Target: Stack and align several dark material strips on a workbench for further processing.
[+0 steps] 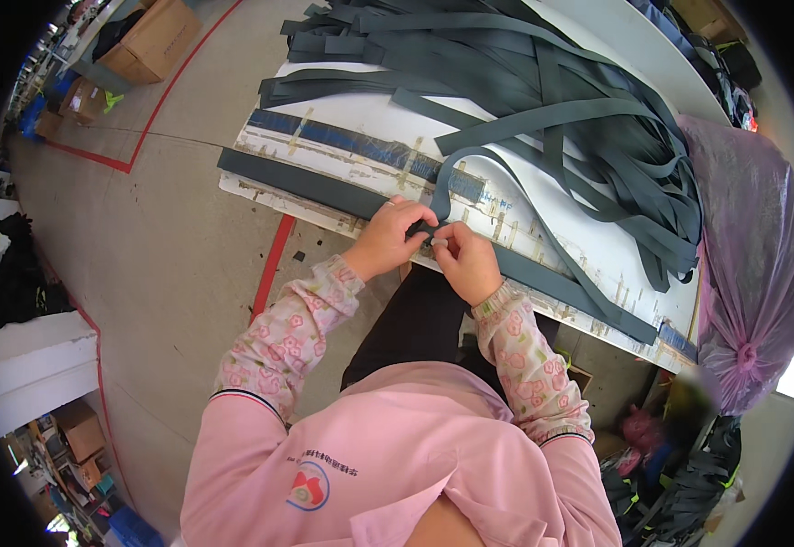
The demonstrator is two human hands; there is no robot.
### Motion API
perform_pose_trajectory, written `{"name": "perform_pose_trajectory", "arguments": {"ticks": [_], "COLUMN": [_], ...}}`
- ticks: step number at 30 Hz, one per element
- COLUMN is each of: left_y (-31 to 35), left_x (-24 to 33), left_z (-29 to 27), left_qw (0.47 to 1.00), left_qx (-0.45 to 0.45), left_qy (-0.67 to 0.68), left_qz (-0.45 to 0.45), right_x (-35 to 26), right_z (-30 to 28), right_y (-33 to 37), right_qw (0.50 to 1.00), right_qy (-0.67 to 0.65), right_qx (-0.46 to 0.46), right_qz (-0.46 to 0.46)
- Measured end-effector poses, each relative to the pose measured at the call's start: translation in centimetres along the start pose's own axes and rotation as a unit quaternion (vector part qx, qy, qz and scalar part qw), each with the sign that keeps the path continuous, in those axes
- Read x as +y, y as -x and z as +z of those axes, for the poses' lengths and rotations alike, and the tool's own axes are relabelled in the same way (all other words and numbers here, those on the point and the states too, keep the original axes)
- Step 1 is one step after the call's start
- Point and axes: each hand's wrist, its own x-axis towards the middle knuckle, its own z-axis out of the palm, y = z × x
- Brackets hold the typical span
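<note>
A dark grey flat strap (pixel 306 185) lies along the near edge of the white table, running past both my hands. Another length of strap (pixel 517 187) rises from between my fingers, curls over and runs off to the right. My left hand (pixel 388 239) is closed, its thumb and fingers pinching the strap at the table edge. Close beside it, my right hand (pixel 470 266) is also closed, fingertips pinched around a small whitish piece (pixel 439 242), whose kind I cannot make out. The strap between the hands is partly hidden by my fingers.
A large heap of grey straps (pixel 543 82) covers the far side of the table (pixel 360 137). Clear tape over dark blue strips (pixel 342 137) marks its surface. A tied pink plastic bag (pixel 748 264) stands at the right. Cardboard boxes (pixel 152 41) sit at the far left.
</note>
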Motion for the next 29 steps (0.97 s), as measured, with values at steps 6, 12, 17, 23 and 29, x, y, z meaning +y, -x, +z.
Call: {"name": "perform_pose_trajectory", "arguments": {"ticks": [6, 12, 17, 23, 29], "left_y": [0.1, 0.1, 0.0, -0.2, -0.5], "left_x": [-0.2, -0.5, -0.4, -0.1, 0.4], "left_z": [0.1, 0.3, 0.4, -0.2, -0.7], "left_qw": [1.0, 1.0, 1.0, 1.0, 0.997], "left_qx": [0.007, 0.018, 0.008, -0.007, -0.068], "left_qy": [0.005, -0.009, 0.007, -0.017, -0.022], "left_qz": [0.008, 0.018, 0.015, 0.022, -0.022], "right_x": [-0.4, -1.1, 0.9, 6.7, 8.9], "right_z": [0.6, 0.8, -0.7, -11.1, -12.6], "right_y": [-0.2, -0.2, 0.5, 5.3, 9.2], "right_qw": [1.0, 0.999, 0.999, 0.98, 0.993], "right_qy": [0.013, 0.028, -0.036, -0.112, 0.026], "right_qx": [0.021, 0.029, -0.006, 0.107, 0.067], "right_qz": [-0.012, -0.011, 0.001, 0.127, 0.098]}}
